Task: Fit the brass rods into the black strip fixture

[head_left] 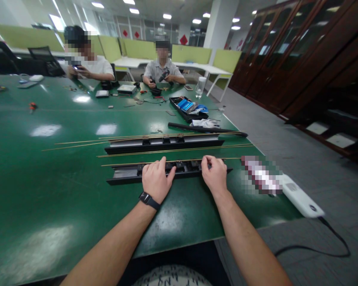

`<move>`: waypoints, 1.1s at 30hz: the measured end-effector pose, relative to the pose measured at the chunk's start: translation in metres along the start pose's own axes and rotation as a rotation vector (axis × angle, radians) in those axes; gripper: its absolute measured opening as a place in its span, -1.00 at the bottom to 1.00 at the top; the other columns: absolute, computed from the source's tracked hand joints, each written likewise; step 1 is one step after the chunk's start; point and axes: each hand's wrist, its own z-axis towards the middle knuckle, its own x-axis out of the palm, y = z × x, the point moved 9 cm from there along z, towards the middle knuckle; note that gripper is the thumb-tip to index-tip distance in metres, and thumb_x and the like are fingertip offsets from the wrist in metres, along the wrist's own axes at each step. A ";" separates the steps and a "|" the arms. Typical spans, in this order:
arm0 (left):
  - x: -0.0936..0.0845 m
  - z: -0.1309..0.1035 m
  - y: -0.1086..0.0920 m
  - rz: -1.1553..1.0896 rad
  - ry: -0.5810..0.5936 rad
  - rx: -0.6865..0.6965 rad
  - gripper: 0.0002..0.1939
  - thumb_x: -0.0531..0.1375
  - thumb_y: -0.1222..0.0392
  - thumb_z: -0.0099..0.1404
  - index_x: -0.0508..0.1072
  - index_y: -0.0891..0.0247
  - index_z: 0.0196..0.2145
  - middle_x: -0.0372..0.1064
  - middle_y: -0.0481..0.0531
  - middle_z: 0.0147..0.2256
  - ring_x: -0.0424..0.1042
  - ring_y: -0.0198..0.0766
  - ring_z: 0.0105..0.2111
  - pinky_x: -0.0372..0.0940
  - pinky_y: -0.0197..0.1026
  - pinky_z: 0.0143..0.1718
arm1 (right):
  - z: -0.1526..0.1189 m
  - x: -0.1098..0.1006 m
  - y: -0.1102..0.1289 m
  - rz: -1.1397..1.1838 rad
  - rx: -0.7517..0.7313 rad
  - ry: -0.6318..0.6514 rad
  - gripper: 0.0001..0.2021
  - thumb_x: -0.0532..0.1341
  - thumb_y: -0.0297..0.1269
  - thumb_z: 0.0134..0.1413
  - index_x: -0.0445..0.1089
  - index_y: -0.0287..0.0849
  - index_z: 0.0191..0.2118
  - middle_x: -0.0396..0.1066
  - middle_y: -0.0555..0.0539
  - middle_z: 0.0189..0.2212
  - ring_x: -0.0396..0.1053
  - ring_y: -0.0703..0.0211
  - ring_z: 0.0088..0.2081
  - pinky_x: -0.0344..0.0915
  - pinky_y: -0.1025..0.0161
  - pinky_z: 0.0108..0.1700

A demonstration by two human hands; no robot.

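A black channel with a silvery inner face lies crosswise on the green table, with dark blocks inside. Along its far edge runs a thin brass-coloured rod. My left hand rests over the channel's left-middle part, thumb spread away from the fingers, holding nothing visible. Near the right end, my right hand has thumb and forefinger pinched together at the rod and channel edge; what is between them is hidden. A second, similar channel lies farther back, with more thin rods beside it.
Behind the channels are a dark bar, white gloves and a black tray of blue items. A white device with a cable is at the right edge. Two people sit across the table, near a clear bottle.
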 end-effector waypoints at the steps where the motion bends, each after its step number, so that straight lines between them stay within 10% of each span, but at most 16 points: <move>1: 0.000 0.000 0.000 0.003 0.000 0.000 -0.44 0.08 -0.15 0.51 0.47 0.35 0.19 0.60 0.28 -0.06 0.55 0.09 -0.03 0.23 0.07 0.07 | 0.000 0.000 0.000 0.000 0.003 -0.003 -0.70 0.13 -0.11 0.35 0.58 -0.11 -0.15 0.61 -0.13 -0.28 0.44 -0.04 -0.17 0.22 0.06 0.00; 33: 0.002 0.000 0.001 -0.014 0.015 -0.005 -0.43 0.08 -0.14 0.51 0.46 0.36 0.20 0.60 0.30 -0.04 0.55 0.10 0.00 0.23 0.08 0.08 | -0.002 0.000 0.005 0.017 -0.040 0.003 -0.70 0.12 -0.10 0.37 0.55 -0.12 -0.16 0.60 -0.13 -0.30 0.46 -0.04 -0.19 0.25 0.06 0.00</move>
